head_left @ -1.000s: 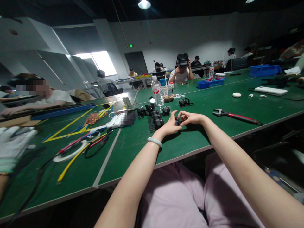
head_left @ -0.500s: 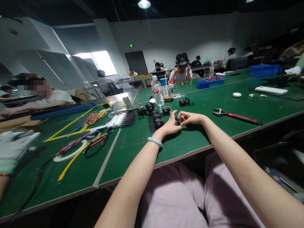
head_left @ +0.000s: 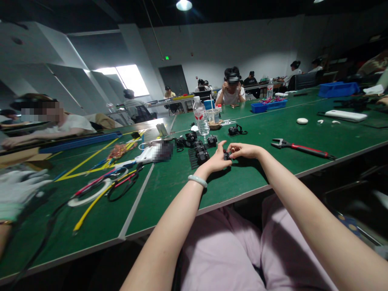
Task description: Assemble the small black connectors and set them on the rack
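Note:
My left hand (head_left: 218, 159) is closed around a small black part (head_left: 226, 155) just above the green table. Its exact kind I cannot make out, since the fingers cover most of it. My right hand (head_left: 242, 150) pinches the same part from the right with thumb and fingertips. Left of my hands lies a group of similar black parts (head_left: 200, 152), some with comb-like black teeth. Another black part with a loop (head_left: 237, 129) rests beyond my right hand.
A water bottle (head_left: 201, 116) and a cup (head_left: 213, 115) stand behind the parts. Red-handled pliers (head_left: 303, 148) lie to the right. Tape rolls and cables (head_left: 100, 194) spread at left, near another person's gloved hand (head_left: 21, 188). Blue trays (head_left: 268, 105) sit further back.
My right fingers have shifted slightly on the black part, showing a little more of it. At left, the other person's gloved hand has opened its fingers outward.

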Tool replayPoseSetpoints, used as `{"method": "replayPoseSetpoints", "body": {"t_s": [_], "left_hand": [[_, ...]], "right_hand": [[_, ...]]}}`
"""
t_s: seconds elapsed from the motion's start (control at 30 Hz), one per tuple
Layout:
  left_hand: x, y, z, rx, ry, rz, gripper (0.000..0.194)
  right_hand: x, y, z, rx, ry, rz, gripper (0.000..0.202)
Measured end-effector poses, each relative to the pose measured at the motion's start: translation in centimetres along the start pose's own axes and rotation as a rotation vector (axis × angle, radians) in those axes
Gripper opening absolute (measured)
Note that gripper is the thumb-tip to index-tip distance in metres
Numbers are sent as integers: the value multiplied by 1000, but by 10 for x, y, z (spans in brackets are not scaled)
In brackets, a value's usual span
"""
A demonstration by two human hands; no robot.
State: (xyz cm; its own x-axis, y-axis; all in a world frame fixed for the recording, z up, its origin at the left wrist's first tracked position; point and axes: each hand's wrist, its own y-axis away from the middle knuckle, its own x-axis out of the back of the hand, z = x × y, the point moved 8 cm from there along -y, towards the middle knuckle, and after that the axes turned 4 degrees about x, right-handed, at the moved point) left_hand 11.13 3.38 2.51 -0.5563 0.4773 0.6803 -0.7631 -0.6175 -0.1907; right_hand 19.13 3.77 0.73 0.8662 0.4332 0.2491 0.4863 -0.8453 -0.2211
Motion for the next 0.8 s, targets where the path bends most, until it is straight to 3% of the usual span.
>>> {"method": "replayPoseSetpoints", "body": {"t_s": [0.8], "left_hand": [[0,-2,-3,-4,-55,2,85]], "right_hand": [[1,0,0,-32,-6,36,22]]}}
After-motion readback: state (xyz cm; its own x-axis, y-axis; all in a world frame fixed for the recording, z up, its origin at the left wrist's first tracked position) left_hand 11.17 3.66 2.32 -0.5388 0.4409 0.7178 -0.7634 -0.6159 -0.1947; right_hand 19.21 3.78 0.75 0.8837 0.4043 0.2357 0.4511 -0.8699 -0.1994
